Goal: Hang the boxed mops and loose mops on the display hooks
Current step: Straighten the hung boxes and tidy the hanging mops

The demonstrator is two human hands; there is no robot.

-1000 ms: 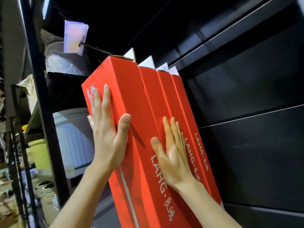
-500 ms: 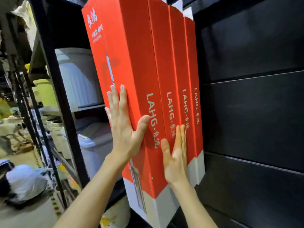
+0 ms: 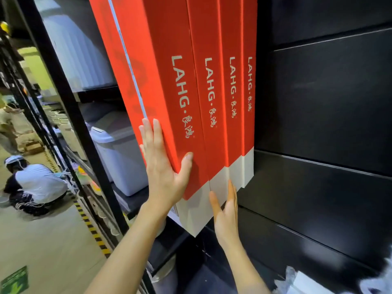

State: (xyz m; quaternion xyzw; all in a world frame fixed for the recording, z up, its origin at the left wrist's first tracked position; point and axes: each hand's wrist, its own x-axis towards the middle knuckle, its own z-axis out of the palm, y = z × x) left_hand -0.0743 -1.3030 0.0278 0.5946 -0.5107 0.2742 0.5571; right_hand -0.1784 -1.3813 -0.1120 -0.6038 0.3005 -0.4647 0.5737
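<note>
Four mop boxes (image 3: 191, 85) in the upper middle of the frame are bright red with pale cream-white bottoms and light lettering on their spines. The wall panels (image 3: 322, 115) at the right are matte black, as is the shelf post (image 3: 70, 115) at the left. The bin (image 3: 121, 158) behind it looks grey-white, though glare blurs it. Yellow-and-black hazard stripes (image 3: 93, 230) cross the beige floor (image 3: 42, 240) at lower left.

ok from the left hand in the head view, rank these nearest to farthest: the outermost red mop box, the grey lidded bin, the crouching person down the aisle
1. Outermost red mop box: the left hand lies flat against it.
2. Grey lidded bin: just left of the hand, on the shelf.
3. Crouching person: far left, down on the aisle floor.
</note>
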